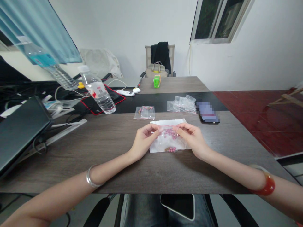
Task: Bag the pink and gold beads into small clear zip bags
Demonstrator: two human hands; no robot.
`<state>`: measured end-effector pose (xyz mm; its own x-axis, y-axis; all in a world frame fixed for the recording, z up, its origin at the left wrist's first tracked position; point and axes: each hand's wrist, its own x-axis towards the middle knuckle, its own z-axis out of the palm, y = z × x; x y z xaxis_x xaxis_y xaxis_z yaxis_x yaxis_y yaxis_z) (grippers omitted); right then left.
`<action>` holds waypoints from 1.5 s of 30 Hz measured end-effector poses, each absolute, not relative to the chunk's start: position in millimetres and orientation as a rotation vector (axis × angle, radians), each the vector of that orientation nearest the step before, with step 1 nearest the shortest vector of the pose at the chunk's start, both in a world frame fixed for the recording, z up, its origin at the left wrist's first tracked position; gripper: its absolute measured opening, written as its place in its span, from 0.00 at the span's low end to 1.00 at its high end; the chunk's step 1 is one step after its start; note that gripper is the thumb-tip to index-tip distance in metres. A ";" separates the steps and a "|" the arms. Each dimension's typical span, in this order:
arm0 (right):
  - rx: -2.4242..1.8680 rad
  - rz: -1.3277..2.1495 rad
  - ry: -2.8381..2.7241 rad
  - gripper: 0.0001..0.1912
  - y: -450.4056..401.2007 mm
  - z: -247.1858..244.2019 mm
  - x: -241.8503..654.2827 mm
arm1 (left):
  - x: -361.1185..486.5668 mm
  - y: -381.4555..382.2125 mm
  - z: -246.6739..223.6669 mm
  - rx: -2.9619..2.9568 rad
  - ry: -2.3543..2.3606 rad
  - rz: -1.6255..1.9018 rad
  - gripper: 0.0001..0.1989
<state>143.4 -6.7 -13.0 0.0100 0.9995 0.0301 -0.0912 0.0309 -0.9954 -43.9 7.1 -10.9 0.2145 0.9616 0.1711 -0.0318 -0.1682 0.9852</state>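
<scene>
We sit at a long wood-grain bench (94,151) in a white-walled room, with a dark red tiled floor (267,126) to the right and a window (219,20) high on the right wall. Beyond the far end of the bench stands a chair (161,60) carrying a dark jacket (162,55) and a beige handbag (156,71). On the left of the bench, a dark laptop (23,132) stands tilted, and a clear plastic water bottle (98,91) lies on a red-edged black mat (115,97). A small green box (156,81) stands toward the far end. To the right lies a phone (208,118) with a blurred screen, just beside a pile of clear zip bags (182,104). Nearer the middle lies a zip bag (144,113) with a few pink beads in it. Close to us, a white paper sheet (163,145) lies flat. Over it, our left hand (143,142) and right hand (191,138) curl inward, their fingertips pinching opposite sides of a small clear zip bag (169,130) of pink beads (171,133). More pink beads (171,149) and a small brown stick (167,148) show below; we cannot tell whether they lie inside the bag or on the sheet. A silver bangle (92,176) circles our left wrist, a red bangle (265,184) our right.
</scene>
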 end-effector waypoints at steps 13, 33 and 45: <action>-1.074 1.201 -1.287 0.11 -10.3 -11.0 145.4 | -46.1 3.3 -8.7 1.536 0.952 1.177 0.13; -1.009 1.057 -1.625 0.07 -18.8 -8.5 141.7 | -46.0 -4.1 -5.1 1.836 0.890 1.055 0.09; -0.924 0.921 -1.771 0.07 -23.1 -1.6 140.7 | -47.0 -6.4 -5.0 1.929 0.893 1.024 0.12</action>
